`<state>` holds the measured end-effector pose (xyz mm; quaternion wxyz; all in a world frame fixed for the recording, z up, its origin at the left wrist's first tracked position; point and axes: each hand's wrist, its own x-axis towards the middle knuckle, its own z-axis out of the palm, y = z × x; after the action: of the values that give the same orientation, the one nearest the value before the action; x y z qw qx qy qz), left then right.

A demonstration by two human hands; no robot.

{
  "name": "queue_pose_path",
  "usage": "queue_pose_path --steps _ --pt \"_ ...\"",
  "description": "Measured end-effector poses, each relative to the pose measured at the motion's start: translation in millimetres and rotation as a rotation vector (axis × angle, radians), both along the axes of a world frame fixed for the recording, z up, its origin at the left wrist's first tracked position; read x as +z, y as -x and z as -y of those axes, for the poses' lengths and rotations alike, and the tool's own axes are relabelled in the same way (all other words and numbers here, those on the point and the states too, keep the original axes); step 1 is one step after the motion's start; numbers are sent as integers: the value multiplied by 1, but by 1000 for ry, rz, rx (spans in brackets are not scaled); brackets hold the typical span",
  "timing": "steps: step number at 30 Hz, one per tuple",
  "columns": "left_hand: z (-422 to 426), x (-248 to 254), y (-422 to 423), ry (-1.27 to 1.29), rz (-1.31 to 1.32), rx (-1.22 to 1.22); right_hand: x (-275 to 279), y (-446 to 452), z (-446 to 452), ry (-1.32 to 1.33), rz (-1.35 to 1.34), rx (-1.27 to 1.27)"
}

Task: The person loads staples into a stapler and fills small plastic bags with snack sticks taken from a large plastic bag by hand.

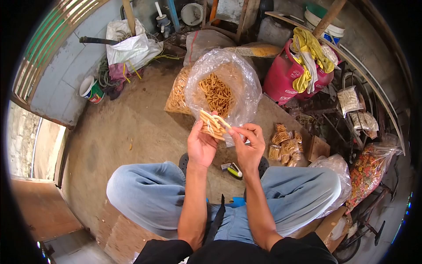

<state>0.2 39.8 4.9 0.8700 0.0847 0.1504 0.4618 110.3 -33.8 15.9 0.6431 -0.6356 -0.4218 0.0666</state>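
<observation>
My left hand (202, 147) is wrapped round a small clear packet of stick snacks (211, 126), held up in front of the large open bag. The fingers of my right hand (249, 145) are pinched together at the packet's right end, on its plastic edge or a stick; which of the two is hard to make out. Just beyond both hands stands the big clear plastic bag (250, 90), open at the top, with many brown stick snacks (216, 93) inside. A green stapler (234, 170) lies on the floor between my legs, below the hands.
Several filled packets (288, 147) are piled at the right, beside a wooden block (318, 148). Behind them stands a pink container (281, 77) with yellow cloth. A bag of colourful snacks (371, 171) is at far right, a paint bucket (91, 90) at left.
</observation>
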Motion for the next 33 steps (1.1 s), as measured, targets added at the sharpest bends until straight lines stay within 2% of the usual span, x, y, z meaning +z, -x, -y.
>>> queue_pose_path --steps 7,9,10,13,16,22,33 --pt "6 7 -6 -112 -184 -66 -5 -8 -2 -57 -334 39" --pt "5 -3 -6 -167 -266 -91 -7 -11 0 -15 -555 114" --pt "5 -1 -4 -163 -271 -103 -5 -13 0 2 -582 124" --pt "-1 -7 4 -227 -359 -179 -2 -18 2 70 -646 153" --pt "-1 -5 5 -248 -394 -122 1 -22 3 60 -667 239" --pt "-3 -2 11 -277 -393 -176 -1 -29 5 36 -594 327" --pt "4 -2 7 -382 -576 -217 13 -33 11 240 -761 256"
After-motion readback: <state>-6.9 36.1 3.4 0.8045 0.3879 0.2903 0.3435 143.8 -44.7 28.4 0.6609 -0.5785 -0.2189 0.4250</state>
